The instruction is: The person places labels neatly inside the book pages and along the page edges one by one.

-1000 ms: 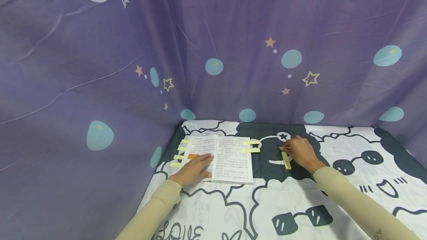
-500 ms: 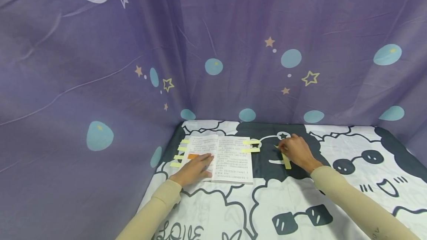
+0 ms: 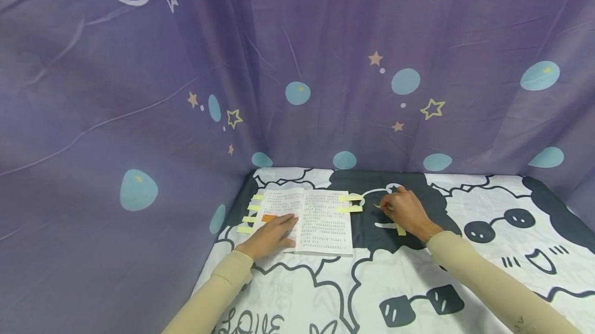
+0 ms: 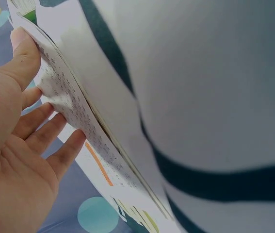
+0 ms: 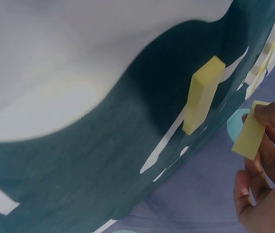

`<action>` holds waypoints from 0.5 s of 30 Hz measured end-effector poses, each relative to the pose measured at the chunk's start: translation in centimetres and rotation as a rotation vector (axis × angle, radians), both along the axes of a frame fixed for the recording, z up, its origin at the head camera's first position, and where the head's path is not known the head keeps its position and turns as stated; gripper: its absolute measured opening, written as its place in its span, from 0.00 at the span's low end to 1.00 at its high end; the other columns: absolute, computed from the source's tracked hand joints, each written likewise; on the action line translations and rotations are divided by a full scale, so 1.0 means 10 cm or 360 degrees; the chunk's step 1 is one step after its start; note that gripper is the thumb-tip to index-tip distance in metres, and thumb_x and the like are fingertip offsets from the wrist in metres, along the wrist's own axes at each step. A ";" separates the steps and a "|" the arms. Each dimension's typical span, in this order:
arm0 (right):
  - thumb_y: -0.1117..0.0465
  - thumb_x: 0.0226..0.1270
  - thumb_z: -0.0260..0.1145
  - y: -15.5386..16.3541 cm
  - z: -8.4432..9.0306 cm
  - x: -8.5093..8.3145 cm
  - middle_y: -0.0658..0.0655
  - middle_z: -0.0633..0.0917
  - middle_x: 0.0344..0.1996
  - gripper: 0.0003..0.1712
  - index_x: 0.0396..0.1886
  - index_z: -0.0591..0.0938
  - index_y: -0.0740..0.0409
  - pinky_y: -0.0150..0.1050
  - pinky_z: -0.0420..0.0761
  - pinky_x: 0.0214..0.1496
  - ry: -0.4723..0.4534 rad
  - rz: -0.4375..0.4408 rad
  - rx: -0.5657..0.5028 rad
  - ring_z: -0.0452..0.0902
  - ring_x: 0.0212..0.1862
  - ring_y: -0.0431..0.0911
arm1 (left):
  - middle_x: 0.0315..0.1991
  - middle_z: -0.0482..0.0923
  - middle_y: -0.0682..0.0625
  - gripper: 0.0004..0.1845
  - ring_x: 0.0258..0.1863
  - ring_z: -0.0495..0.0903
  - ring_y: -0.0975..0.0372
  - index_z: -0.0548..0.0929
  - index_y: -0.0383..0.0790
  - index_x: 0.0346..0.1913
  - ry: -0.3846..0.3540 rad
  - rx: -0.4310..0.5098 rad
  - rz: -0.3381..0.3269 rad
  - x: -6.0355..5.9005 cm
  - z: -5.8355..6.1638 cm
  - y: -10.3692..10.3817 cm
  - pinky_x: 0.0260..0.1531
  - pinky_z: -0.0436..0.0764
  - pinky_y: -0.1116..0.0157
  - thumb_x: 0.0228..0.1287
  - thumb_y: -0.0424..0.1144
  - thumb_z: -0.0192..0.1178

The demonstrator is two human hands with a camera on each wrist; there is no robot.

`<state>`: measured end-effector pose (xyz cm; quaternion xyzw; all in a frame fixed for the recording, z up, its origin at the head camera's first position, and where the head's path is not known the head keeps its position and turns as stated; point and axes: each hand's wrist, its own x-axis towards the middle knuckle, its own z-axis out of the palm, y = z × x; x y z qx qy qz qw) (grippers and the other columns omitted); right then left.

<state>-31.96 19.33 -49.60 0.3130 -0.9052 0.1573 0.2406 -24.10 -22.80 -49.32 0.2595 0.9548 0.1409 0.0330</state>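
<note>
An open book (image 3: 325, 223) with printed pages lies on the patterned cloth. My left hand (image 3: 271, 236) rests on its left page, fingers spread; in the left wrist view the fingertips (image 4: 74, 138) touch the paper. Yellow sticky tabs stick out from both side edges of the book, and an orange strip (image 3: 268, 218) lies on the left page. To the right of the book, my right hand (image 3: 406, 212) pinches a single yellow sticky note (image 5: 251, 136) between thumb and fingers, above the cloth. Beneath that hand stands a pad of yellow sticky notes (image 5: 202, 97), partly hidden in the head view.
The table is covered by a black and white cartoon cloth (image 3: 325, 292). A purple curtain (image 3: 325, 65) with stars and blue ovals hangs behind it and along the left side.
My right hand has moved left from the pad of sticky notes toward the book, carrying one yellow note away from it. The left hand has stayed on the page.
</note>
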 end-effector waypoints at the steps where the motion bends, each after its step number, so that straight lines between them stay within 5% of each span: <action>1: 0.70 0.52 0.80 -0.02 0.00 0.00 0.49 0.90 0.28 0.07 0.30 0.92 0.55 0.44 0.77 0.32 -0.0004 0.0005 -0.0002 0.73 0.31 0.46 | 0.79 0.59 0.41 0.39 0.77 0.60 0.49 0.65 0.36 0.78 0.0000 -0.0001 -0.0001 0.00 0.00 0.00 0.75 0.63 0.50 0.71 0.50 0.65; 15: 0.69 0.53 0.80 -0.24 -0.03 0.05 0.47 0.90 0.29 0.08 0.30 0.92 0.53 0.38 0.73 0.30 0.0076 0.0111 0.0055 0.70 0.29 0.43 | 0.79 0.59 0.41 0.39 0.77 0.60 0.49 0.65 0.37 0.78 0.0010 0.0002 -0.0008 0.01 -0.01 -0.01 0.75 0.64 0.51 0.71 0.50 0.64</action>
